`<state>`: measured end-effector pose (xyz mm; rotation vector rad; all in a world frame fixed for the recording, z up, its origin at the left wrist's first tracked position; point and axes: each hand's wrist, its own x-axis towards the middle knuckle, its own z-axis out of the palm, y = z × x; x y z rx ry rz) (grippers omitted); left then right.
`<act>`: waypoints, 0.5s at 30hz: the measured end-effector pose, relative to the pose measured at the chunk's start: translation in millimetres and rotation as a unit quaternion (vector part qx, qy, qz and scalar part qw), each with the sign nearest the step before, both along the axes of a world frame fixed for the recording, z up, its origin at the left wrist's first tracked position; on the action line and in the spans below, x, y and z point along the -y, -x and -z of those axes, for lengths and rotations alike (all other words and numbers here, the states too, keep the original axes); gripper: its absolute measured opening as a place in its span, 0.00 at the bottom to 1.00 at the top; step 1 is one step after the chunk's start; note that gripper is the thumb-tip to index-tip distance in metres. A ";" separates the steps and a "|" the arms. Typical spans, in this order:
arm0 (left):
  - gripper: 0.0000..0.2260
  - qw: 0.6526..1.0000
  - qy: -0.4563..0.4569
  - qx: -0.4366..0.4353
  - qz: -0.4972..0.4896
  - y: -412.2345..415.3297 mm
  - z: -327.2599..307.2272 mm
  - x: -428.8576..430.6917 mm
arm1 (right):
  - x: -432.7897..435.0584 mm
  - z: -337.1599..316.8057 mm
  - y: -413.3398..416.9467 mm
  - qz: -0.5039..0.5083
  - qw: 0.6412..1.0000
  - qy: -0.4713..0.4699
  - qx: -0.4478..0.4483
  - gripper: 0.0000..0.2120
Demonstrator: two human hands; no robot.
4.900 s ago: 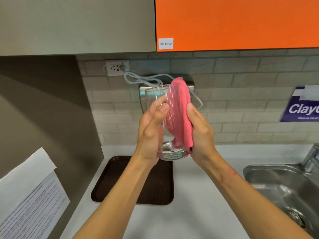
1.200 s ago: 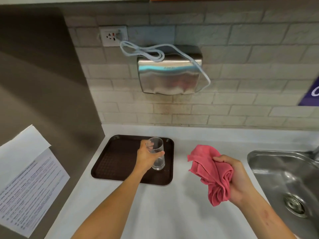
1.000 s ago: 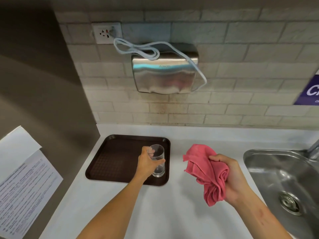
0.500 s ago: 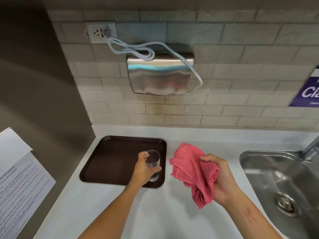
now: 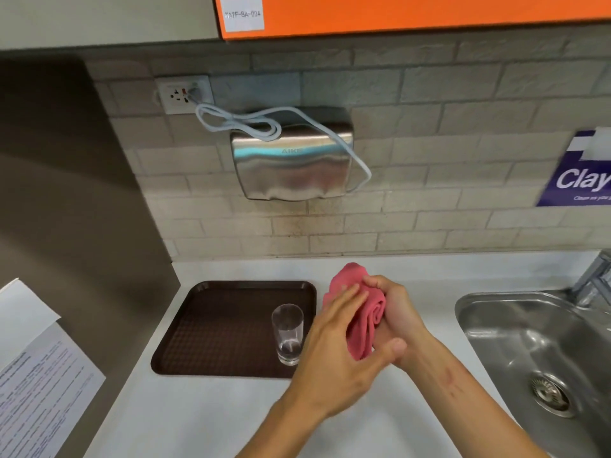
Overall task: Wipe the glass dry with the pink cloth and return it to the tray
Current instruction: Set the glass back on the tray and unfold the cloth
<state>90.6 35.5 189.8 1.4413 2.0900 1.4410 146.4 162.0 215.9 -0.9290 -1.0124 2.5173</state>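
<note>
The clear glass [image 5: 288, 333] stands upright on the dark brown tray [image 5: 218, 325], near its front right corner, with no hand on it. Just right of the tray, above the white counter, my right hand [image 5: 401, 320] grips the bunched pink cloth [image 5: 362, 317]. My left hand [image 5: 334, 355] lies flat against the cloth's near side with fingers stretched out, pressing it toward the right palm. Part of the cloth is hidden between the two hands.
A steel sink [image 5: 542, 358] with a tap [image 5: 595, 276] sits at the right. A steel hand dryer [image 5: 292, 163] with a looped white cable hangs on the tiled wall. Papers [image 5: 36, 375] lie at the left, against a dark side panel.
My left hand has let go of the glass, which now stands on the tray, and moved right onto the cloth. My view has tilted upward.
</note>
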 end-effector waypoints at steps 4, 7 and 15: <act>0.32 1.000 -0.017 0.022 -0.011 -2.2 -4.5 -13.2 | -0.1 -7.6 8.0 0.038 0.999 0.002 -0.009 0.44; 0.16 0.992 -0.099 0.009 -0.075 4.6 -11.3 -19.6 | 2.5 -13.5 11.3 0.035 0.998 -0.040 -0.041 0.44; 0.13 0.920 -0.127 0.347 -0.132 43.3 -31.2 -35.9 | -1.3 -10.1 4.7 0.049 0.971 -0.228 0.052 0.23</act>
